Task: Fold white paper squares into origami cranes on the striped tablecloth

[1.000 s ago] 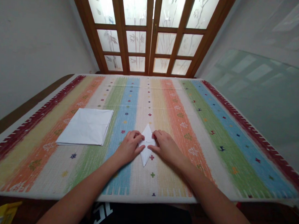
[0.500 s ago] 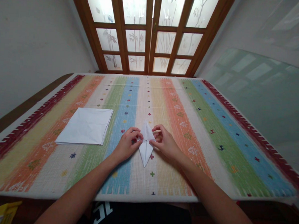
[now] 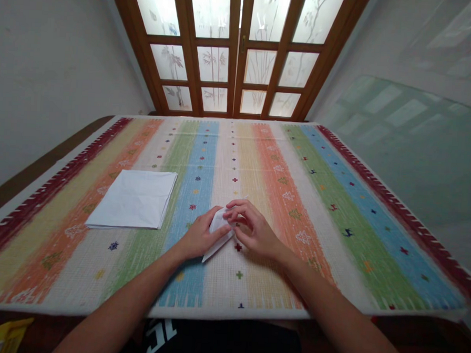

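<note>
A small folded white paper (image 3: 217, 245) is held tilted at the near middle of the table, its lower point toward me and to the left. My left hand (image 3: 203, 231) grips its left side, thumb lying across the front face. From the other side, my right hand (image 3: 255, 230) has its fingertips closed on the paper's upper right part, which the fingers partly hide. To the left lies a stack of white paper sheets (image 3: 131, 198), apart from both hands.
A striped, patterned cloth (image 3: 295, 243) covers the table. Beyond its far edge stand wooden doors (image 3: 235, 66) with frosted panes. A pale glass-like panel (image 3: 410, 149) leans along the right wall. A yellow packet (image 3: 4, 335) sits low at the left.
The folded paper has turned from upright to slanted, its lower point swinging left. My right hand has moved left over its upper part, and my left thumb now lies across it.
</note>
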`<state>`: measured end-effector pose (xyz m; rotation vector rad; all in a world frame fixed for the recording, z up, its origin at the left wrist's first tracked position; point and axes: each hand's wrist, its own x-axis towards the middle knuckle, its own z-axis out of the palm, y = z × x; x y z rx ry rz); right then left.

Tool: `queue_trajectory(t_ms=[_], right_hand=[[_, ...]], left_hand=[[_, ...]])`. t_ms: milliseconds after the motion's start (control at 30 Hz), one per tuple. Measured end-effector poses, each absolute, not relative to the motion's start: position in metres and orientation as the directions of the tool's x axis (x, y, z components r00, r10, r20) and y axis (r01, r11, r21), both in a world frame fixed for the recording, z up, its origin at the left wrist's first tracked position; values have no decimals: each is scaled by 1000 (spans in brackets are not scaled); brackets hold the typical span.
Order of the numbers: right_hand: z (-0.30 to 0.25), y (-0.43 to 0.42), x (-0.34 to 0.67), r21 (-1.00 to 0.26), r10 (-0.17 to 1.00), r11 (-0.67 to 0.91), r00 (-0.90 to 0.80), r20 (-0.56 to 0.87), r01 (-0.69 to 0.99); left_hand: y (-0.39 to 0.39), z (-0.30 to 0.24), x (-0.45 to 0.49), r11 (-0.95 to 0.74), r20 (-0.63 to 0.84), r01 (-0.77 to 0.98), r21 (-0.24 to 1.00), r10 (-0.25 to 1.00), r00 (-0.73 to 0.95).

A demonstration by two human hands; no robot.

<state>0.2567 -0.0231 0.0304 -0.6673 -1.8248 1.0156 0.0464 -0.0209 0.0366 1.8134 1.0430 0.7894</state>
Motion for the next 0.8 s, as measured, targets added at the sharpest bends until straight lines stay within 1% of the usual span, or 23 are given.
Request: queue_trajectory(t_ms=[67, 167, 233, 300, 367, 467, 567, 633, 700, 800], right_hand=[[30, -23, 257, -817, 758, 572, -432, 490, 77], [33, -24, 257, -755, 781, 610, -343, 522, 242], [34, -24, 257, -744, 822, 570, -253, 510, 349], [35, -23, 257, -769, 862, 506, -191, 470, 390], [33, -22, 259, -829, 897, 442, -191, 399, 342], [28, -19, 260, -921, 918, 339, -282, 279, 191], [24, -17, 261, -935, 910, 325, -317, 269, 139], [24, -17, 262, -918, 894, 367, -329, 303, 151], [25, -16, 264, -896, 874, 408, -356, 330, 173], [25, -14, 267, -882, 866, 428, -367, 339, 197]], left_hand=[[-22, 36, 47, -236, 79, 338, 911, 904, 419], [-21, 33, 45, -169, 55, 288, 942, 928, 367], [-20, 32, 44, -117, 33, 240, 964, 944, 329], [-19, 31, 42, -65, 8, 179, 982, 954, 301], [-19, 31, 42, -24, -9, 114, 993, 960, 279], [-19, 31, 44, 18, -21, 17, 1000, 968, 248], [-17, 31, 45, 2, 10, -55, 998, 977, 212], [-17, 32, 45, -49, 51, -16, 999, 983, 175], [-17, 33, 44, -86, 73, 83, 993, 985, 159], [-18, 34, 42, -70, 38, 171, 983, 982, 183]])
